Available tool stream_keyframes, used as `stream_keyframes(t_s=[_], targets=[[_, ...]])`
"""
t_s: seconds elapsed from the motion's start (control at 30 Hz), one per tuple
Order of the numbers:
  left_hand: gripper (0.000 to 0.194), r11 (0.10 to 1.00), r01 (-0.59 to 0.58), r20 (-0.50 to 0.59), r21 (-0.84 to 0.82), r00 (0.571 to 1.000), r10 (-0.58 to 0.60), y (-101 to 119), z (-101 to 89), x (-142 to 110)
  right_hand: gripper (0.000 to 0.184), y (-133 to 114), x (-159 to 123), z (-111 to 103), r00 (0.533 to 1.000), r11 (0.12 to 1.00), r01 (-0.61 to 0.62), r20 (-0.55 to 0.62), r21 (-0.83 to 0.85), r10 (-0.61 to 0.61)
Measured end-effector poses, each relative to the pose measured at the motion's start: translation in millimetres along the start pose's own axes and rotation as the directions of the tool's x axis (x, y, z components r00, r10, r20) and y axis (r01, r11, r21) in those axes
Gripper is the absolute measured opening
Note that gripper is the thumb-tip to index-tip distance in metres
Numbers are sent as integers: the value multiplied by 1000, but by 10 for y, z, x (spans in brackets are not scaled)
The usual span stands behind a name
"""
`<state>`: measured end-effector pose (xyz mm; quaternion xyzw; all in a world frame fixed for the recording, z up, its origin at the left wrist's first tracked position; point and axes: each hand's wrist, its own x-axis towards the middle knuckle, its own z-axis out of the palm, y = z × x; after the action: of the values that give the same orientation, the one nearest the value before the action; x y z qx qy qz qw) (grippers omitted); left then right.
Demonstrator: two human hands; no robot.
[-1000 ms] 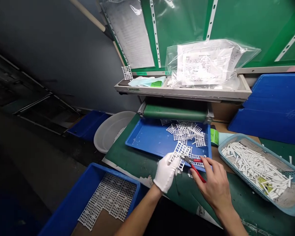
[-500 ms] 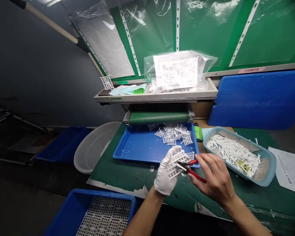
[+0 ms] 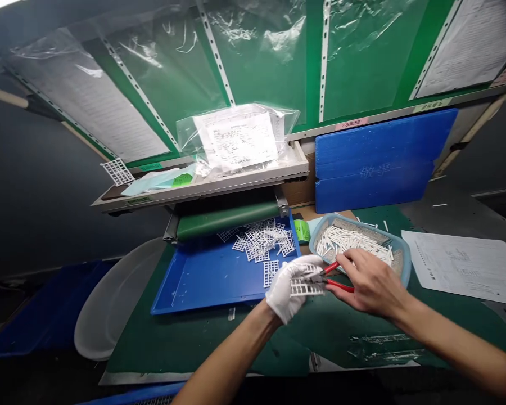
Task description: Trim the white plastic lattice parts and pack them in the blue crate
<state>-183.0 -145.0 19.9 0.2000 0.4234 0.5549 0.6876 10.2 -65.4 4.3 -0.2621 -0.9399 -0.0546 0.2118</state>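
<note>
The gloved left hand (image 3: 287,292) is clamped on a white plastic grid piece (image 3: 307,288), and the bare right hand (image 3: 373,284) closes on red-handled cutters (image 3: 337,286) at its edge. The view has turned right, yet both hands stay together there. Behind are a blue tray (image 3: 211,298) with more grids (image 3: 259,242) and a light blue basket (image 3: 405,253) of white strips (image 3: 349,239).

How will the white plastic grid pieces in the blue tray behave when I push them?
The white plastic grid pieces in the blue tray are probably light and brittle, with thin bars. Pushed, they would likely snag, since their lattices overlap. They seem stiff: the one in the gloved left hand does not visibly sag.
</note>
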Motion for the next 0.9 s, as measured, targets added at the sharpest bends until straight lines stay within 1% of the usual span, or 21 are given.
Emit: stream_keyframes(t_s=[0.03, 0.1, 0.13, 0.17, 0.2, 0.23, 0.27, 0.33, 0.37, 0.4, 0.43, 0.5, 0.57, 0.6, 0.63, 0.67, 0.7, 0.77, 0.8, 0.83, 0.9], targets=[[34, 994, -105, -80, 42, 991, 108, -74, 39, 164, 52, -73, -79, 112, 985, 985, -169, 28, 19, 169], [34, 936, -311, -211, 164, 916, 341, -255, 114, 486, 46, -252, -226, 336, 885, 884, -465, 72, 57, 461], [34, 900, -374, -252, 224, 870, 424, -350, 148, 619, 44, -334, -295, 435, 824, 821, -566, 77, 77, 561], [34, 877, -400, -273, 267, 841, 467, -439, 178, 721, 42, -395, -363, 516, 782, 778, -623, 81, 86, 617], [36, 876, -393, -275, 280, 841, 466, -511, 201, 785, 41, -424, -430, 574, 753, 747, -658, 77, 97, 654], [39, 898, -360, -263, 253, 868, 422, -561, 218, 811, 41, -415, -497, 607, 743, 736, -669, 66, 106, 666], [44, 935, -296, -237, 194, 911, 338, -582, 230, 803, 42, -365, -561, 611, 755, 747, -655, 47, 113, 654], [54, 996, -75, -133, 53, 988, 81, -538, 241, 719, 52, -154, -667, 543, 828, 823, -555, -19, 116, 561], [58, 998, 62, -58, 2, 996, -62, -480, 246, 665, 59, -8, -699, 478, 882, 881, -461, -56, 104, 468], [61, 980, 198, 27, -17, 980, -197, -408, 251, 616, 66, 151, -713, 400, 932, 935, -346, -85, 81, 352], [63, 948, 318, 114, -1, 942, -316, -331, 260, 578, 72, 314, -703, 317, 969, 973, -223, -100, 56, 227], [65, 867, 491, 263, 81, 829, -494, -190, 290, 543, 83, 611, -619, 156, 995, 1000, 10, -102, 25, -8], [67, 782, 604, 355, 151, 705, -614, -97, 339, 557, 87, 833, -481, 37, 977, 980, 197, -89, 27, -194], [66, 751, 640, 372, 161, 665, -647, -72, 367, 576, 87, 912, -411, 0, 962, 964, 264, -80, 34, -261], [62, 737, 660, 364, 148, 656, -661, -62, 396, 602, 84, 970, -353, -19, 951, 951, 306, -66, 40, -303], [55, 742, 661, 336, 111, 678, -654, -65, 424, 633, 80, 1009, -313, -19, 948, 948, 316, -44, 42, -314], [48, 764, 642, 290, 60, 722, -629, -83, 449, 668, 76, 1031, -296, 0, 955, 955, 295, -18, 40, -295], [34, 820, 571, 172, -33, 812, -558, -159, 487, 751, 68, 1033, -340, 89, 982, 982, 187, 34, 27, -188], [31, 841, 537, 115, -64, 841, -528, -216, 499, 798, 65, 1016, -399, 153, 991, 993, 120, 57, 22, -121], [30, 854, 514, 68, -83, 858, -509, -284, 509, 847, 63, 993, -476, 224, 996, 998, 56, 74, 21, -58], [28, 858, 501, -13, -110, 863, -505, -438, 523, 949, 59, 936, -660, 365, 995, 999, -47, 94, 27, 45]])
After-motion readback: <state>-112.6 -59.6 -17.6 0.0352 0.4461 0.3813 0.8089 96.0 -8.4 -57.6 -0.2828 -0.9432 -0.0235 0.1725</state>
